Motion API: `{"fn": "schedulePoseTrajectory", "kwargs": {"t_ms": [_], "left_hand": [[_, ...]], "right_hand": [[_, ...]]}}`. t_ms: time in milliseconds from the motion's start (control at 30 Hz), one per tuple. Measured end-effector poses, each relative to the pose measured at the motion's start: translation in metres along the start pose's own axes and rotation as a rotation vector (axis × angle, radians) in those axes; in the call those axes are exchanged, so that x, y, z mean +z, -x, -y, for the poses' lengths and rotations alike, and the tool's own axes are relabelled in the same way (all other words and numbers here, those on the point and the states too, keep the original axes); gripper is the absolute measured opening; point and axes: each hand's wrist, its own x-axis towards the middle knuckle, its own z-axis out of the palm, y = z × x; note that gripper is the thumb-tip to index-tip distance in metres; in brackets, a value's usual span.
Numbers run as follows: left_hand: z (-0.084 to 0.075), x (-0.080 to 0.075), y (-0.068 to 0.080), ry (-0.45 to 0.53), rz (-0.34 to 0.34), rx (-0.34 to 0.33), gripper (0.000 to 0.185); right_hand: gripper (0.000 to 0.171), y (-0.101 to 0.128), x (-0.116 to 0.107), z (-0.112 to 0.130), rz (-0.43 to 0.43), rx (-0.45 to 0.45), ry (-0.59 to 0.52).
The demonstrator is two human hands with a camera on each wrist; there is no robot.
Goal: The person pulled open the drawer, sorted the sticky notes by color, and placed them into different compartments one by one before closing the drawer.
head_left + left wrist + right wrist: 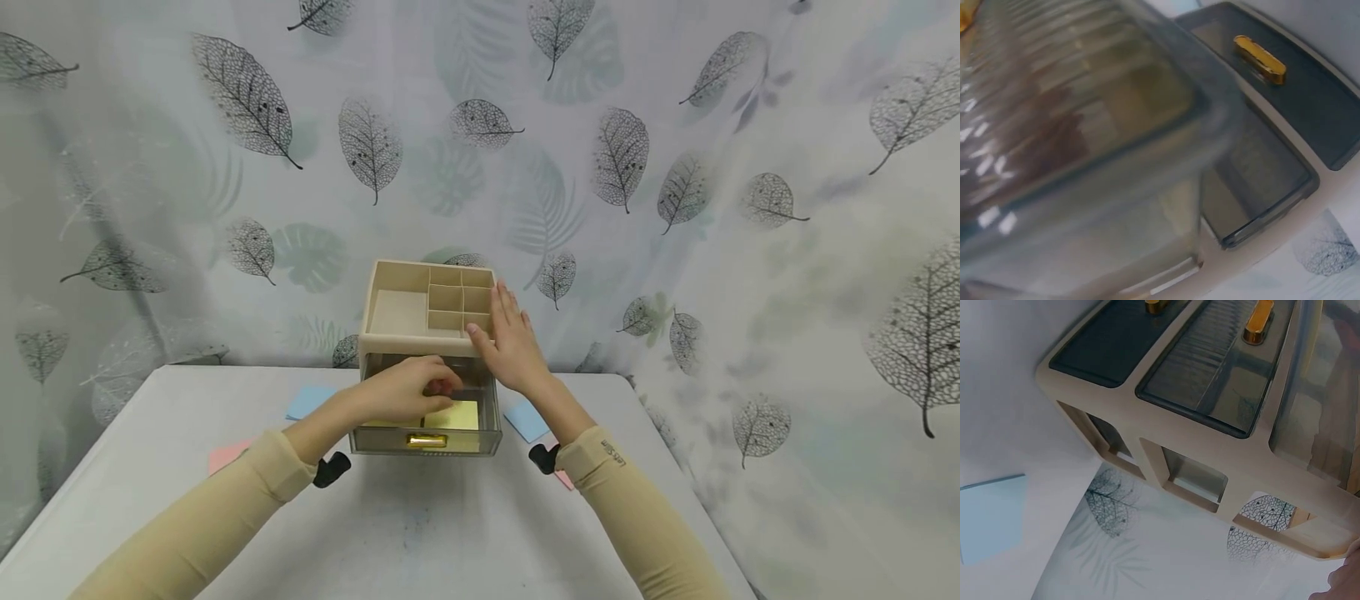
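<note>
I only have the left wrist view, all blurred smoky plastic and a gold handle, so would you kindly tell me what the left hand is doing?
Observer: The left hand reaches into the open drawer of a beige organizer, fingers curled just above a yellow note.
Operator: Thank you. Where is the right hand?
Observer: The right hand lies flat against the organizer's top right edge, fingers straight.
Operator: Is anything else on the table?
Observer: Blue notes lie on both sides of the organizer, and a pink note sits near the left sleeve.
</note>
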Motion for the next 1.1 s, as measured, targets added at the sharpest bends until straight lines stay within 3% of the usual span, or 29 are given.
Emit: {"fn": "schedulePoseTrajectory", "kwargs": {"t_ms": [300, 433, 633, 833, 1100], "left_hand": [[-0.014, -0.008, 0.023, 0.048, -0.148, 0.066, 0.03], [-0.015, -0.004, 0.037, 0.019, -0.234, 0.094, 0.028], [-0.019, 0.004, 0.054, -0.019, -0.306, 0.132, 0.025], [-0.024, 0.009, 0.067, -0.17, -0.391, 0.238, 0.029], [-0.031, 0.014, 0.08, -0.352, -0.43, 0.337, 0.032]], "right_hand": [[0.084, 0.0, 0.001, 0.0, -0.004, 0.004, -0.014], [0.084, 0.0, 0.001, 0.0, 0.0, 0.009, -0.015], [0.083, -0.001, 0.002, -0.001, -0.01, 0.007, -0.015], [0.083, 0.0, 0.002, 0.0, -0.017, -0.001, -0.018], [0.083, 0.001, 0.002, -0.001, -0.024, -0.015, -0.024]]}}
